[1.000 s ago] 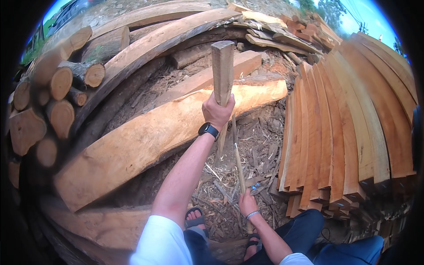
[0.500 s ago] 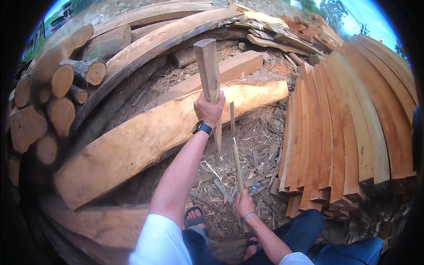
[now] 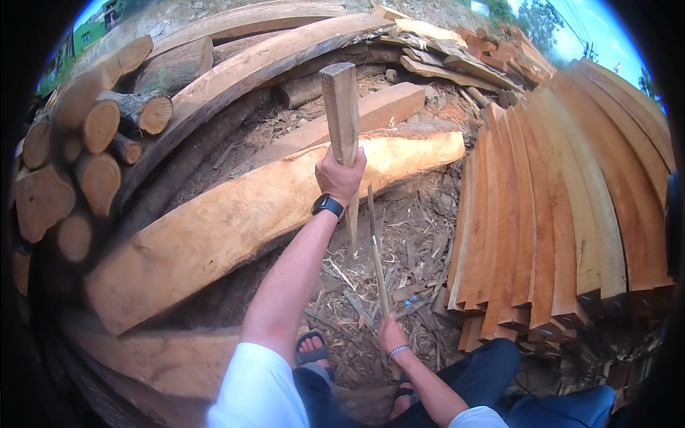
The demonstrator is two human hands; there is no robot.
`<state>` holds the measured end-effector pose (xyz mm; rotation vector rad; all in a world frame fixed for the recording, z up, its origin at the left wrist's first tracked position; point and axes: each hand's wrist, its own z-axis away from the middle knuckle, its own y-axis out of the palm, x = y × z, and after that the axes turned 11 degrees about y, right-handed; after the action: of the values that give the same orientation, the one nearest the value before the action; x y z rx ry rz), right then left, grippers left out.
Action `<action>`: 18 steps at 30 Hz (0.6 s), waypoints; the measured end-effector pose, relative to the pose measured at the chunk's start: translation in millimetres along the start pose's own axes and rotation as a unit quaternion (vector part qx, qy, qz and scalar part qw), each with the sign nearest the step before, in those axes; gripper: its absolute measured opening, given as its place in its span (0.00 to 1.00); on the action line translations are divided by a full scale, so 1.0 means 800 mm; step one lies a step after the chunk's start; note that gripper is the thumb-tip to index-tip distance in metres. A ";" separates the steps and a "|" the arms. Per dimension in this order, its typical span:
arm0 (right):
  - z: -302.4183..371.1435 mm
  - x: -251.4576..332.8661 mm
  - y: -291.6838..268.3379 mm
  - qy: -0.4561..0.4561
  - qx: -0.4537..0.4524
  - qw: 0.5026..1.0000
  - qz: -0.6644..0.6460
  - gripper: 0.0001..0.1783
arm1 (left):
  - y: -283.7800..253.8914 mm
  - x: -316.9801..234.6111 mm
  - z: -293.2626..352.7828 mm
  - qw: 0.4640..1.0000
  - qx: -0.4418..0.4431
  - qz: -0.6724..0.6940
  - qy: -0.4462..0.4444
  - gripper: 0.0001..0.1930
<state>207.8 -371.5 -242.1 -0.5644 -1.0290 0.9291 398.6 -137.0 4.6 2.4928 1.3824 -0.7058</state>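
Note:
My left hand (image 3: 340, 176) is closed around a thick wooden stake (image 3: 340, 107), held nearly upright. The stake's squared end points up and away, and its tapered tip shows below my wrist. Lower and to the right, my right hand (image 3: 392, 337) grips the pale handle of what looks like a machete (image 3: 378, 267). Its narrow dark blade is seen edge-on, pointing up beside the stake, with a gap between the two. Behind the stake lies a long, broad slab of timber (image 3: 207, 239). Wood shavings and chips (image 3: 349, 285) litter the ground under my hands.
Cut logs (image 3: 100, 182) are piled at the left. A row of sawn reddish-brown beams (image 3: 542, 214) stands at the right. Rough slabs (image 3: 457, 68) lie at the far side. My sandaled feet (image 3: 312, 347) are close to a timber (image 3: 171, 360) at the near left.
The machete has dropped a little, its blade tip now lower and slightly further left. My left hand and the stake have stayed almost in place.

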 end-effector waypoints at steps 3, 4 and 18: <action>-0.014 -0.074 0.043 -0.007 0.035 0.996 0.083 0.21 | 0.012 -0.013 0.005 1.000 0.012 0.018 -0.005 0.15; -0.016 -0.071 0.043 -0.023 0.045 0.994 0.102 0.21 | 0.012 -0.011 0.005 1.000 0.013 0.015 -0.002 0.15; -0.030 -0.041 0.006 0.041 0.227 0.970 -0.071 0.18 | 0.014 -0.016 0.007 0.998 0.049 0.036 -0.007 0.14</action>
<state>221.2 -396.4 -271.7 -0.1430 -0.7369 0.9665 400.6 -154.9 5.9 2.5931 1.2747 -0.7908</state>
